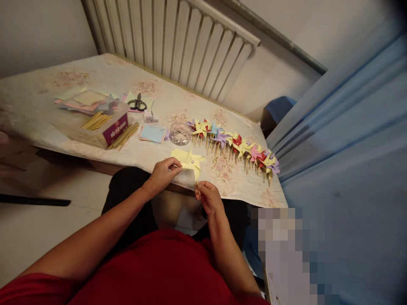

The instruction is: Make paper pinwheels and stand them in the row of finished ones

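A yellow paper pinwheel (192,162) with a shiny pin at its centre is between my hands, just over the table's front edge. My left hand (163,171) is closed, its thumb and fingertips pinching the pinwheel's left side. Lower down, my right hand (208,195) has its fingers closed round the pinwheel's thin stick, most of which they cover. Beyond the pinwheel stands a round clear dish (179,134) of small shiny pieces. To the right lies a row of finished pinwheels (242,146) in yellow, red, blue, purple and pink, on wooden sticks.
Left of the dish are stacked paper squares (152,133), small boxes (150,116) and black-handled scissors (137,103). A clear plastic box (119,114) holds wooden sticks, with more sticks (124,136) beside it. A radiator (190,51) runs behind; a blue curtain (343,127) hangs right.
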Action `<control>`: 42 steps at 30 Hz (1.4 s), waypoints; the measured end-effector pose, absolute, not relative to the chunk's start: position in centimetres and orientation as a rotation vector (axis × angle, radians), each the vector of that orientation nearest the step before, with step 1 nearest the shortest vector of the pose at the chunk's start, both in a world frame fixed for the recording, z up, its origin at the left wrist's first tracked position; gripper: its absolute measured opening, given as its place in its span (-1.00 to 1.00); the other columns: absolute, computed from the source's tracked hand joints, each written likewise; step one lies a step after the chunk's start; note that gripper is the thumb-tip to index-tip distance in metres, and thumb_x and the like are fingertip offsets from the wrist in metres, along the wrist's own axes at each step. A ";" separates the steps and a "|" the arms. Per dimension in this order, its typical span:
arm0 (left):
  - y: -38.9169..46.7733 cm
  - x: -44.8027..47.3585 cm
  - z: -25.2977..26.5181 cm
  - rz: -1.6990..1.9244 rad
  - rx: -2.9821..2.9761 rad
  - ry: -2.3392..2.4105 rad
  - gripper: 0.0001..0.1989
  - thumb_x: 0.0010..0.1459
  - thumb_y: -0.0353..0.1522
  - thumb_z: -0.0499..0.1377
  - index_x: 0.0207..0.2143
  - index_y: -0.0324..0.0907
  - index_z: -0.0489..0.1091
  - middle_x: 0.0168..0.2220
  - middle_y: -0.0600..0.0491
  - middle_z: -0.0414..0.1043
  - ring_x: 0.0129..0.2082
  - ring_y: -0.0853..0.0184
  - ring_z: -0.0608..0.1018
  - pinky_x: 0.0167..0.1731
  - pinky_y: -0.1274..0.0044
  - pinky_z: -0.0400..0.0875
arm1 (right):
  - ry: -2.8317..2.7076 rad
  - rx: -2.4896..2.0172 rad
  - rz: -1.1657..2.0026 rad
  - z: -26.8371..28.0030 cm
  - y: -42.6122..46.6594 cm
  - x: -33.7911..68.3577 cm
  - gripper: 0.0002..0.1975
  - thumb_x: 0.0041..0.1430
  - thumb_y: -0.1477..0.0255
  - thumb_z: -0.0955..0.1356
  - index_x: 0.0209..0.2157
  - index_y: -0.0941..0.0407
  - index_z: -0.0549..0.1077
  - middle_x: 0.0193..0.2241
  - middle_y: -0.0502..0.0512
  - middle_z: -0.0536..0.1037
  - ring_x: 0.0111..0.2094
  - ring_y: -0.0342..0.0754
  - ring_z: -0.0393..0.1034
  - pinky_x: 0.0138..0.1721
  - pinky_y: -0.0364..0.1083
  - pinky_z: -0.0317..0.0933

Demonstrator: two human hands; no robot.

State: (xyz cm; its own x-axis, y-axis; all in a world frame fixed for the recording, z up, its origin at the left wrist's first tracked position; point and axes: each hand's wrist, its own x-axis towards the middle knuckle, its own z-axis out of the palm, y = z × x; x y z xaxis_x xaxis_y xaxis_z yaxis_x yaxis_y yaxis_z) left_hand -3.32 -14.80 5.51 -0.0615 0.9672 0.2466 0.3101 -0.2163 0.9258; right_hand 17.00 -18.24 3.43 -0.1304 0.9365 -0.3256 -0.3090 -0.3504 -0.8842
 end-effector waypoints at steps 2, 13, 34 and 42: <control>-15.0 -3.1 5.4 1.314 1.543 1.412 -0.83 0.00 -0.25 0.23 -0.39 -0.16 0.46 -0.40 0.07 0.51 -0.42 0.33 0.47 -0.30 0.47 0.36 | -0.821 -1.157 1.653 3.4 -18.2 17.0 -0.70 -0.21 0.28 0.55 -0.48 0.17 0.52 -0.66 -0.04 0.47 -0.69 -0.26 0.23 -0.63 -0.24 0.07; -13.9 -4.9 5.8 1.305 1.110 1.201 -0.51 0.09 0.01 0.18 -0.17 -0.22 0.45 -0.20 -0.07 0.57 -0.18 0.21 0.57 -0.15 0.41 0.37 | -0.912 -1.224 1.609 3.5 -18.3 17.2 -0.72 -0.19 0.28 0.53 -0.49 0.16 0.51 -0.66 -0.05 0.47 -0.69 -0.26 0.23 -0.62 -0.23 0.06; -14.1 -5.6 6.2 1.170 0.837 0.871 -0.47 -0.01 0.04 0.32 -0.27 -0.26 0.55 -0.29 -0.13 0.60 -0.29 0.22 0.59 -0.19 0.39 0.43 | -1.052 -1.282 1.525 2.8 -18.2 17.3 -0.75 -0.15 0.27 0.51 -0.46 0.14 0.53 -0.62 -0.04 0.50 -0.64 -0.23 0.27 -0.56 -0.20 0.13; -13.7 -5.3 5.9 1.100 0.861 0.790 -0.44 0.04 0.09 0.26 -0.25 -0.24 0.57 -0.24 -0.15 0.60 -0.20 0.17 0.60 -0.14 0.38 0.42 | -1.082 -1.291 1.544 3.1 -18.3 17.2 -0.73 -0.16 0.26 0.51 -0.47 0.15 0.52 -0.62 -0.04 0.49 -0.65 -0.23 0.27 -0.56 -0.20 0.11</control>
